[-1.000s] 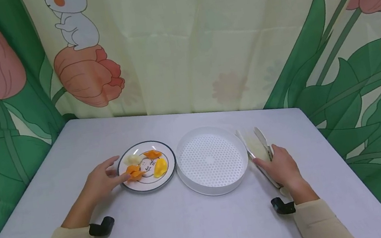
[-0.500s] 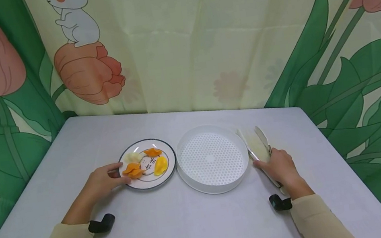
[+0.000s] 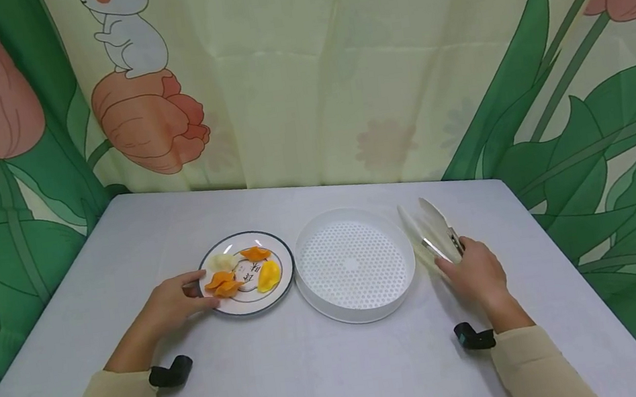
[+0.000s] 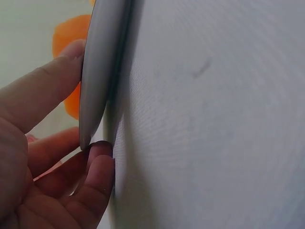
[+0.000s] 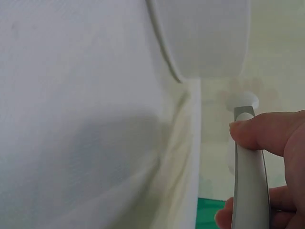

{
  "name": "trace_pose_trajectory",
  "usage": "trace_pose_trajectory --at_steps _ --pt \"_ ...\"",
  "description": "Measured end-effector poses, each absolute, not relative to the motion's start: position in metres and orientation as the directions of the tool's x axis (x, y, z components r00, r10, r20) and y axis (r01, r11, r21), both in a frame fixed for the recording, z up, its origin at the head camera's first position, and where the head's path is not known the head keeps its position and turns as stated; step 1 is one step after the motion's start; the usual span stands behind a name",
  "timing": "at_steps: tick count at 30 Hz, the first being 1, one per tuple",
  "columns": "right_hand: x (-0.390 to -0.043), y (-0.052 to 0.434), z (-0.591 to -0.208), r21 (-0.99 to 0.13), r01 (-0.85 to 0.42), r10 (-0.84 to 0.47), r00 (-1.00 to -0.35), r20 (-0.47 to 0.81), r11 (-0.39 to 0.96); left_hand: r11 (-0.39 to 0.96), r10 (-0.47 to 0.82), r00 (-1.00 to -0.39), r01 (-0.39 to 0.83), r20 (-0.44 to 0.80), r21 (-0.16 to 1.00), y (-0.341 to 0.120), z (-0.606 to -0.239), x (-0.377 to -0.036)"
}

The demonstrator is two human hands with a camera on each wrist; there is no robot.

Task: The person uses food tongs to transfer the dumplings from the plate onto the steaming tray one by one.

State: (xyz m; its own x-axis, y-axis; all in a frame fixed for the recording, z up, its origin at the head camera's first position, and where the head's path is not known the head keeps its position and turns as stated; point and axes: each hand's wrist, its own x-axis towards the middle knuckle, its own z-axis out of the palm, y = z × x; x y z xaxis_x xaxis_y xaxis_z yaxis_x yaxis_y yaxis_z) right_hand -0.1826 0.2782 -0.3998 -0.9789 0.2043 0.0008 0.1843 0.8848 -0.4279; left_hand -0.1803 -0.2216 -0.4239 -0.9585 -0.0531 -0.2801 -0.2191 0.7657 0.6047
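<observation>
White cloth covers the table (image 3: 294,378) where both hands work. The left hand (image 3: 171,305) grips the plate (image 3: 283,278) by its near-left rim, thumb on top and fingers curled beneath, as the left wrist view shows plainly. On the plate, just beyond the thumb, lie orange pieces (image 3: 223,284), a pale piece (image 3: 221,262) farther back, and a yellow piece (image 3: 268,275) toward the far side from the hand. The right hand (image 3: 478,276) is clamped round the handle end of the tongs (image 3: 434,231), whose white blades stand apart and point away from it, lifted off the cloth. Between the hands, just left of the right hand, sits a white perforated tray (image 3: 354,263), touching neither hand, close beside the plate.
</observation>
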Motion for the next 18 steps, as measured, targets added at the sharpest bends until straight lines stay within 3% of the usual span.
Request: trace_pose_trajectory --at_steps 8,18 --pt "-0.179 0.25 -0.376 -0.483 -0.016 0.019 -0.997 0.069 0.876 0.761 -0.056 -0.956 -0.228 -0.289 0.607 -0.222 -0.424 -0.181" --pt "-0.18 0.206 -0.358 -0.448 -0.212 -0.182 -0.977 0.109 0.868 0.765 -0.068 -0.957 -0.231 -0.281 0.601 -0.221 -0.424 -0.181"
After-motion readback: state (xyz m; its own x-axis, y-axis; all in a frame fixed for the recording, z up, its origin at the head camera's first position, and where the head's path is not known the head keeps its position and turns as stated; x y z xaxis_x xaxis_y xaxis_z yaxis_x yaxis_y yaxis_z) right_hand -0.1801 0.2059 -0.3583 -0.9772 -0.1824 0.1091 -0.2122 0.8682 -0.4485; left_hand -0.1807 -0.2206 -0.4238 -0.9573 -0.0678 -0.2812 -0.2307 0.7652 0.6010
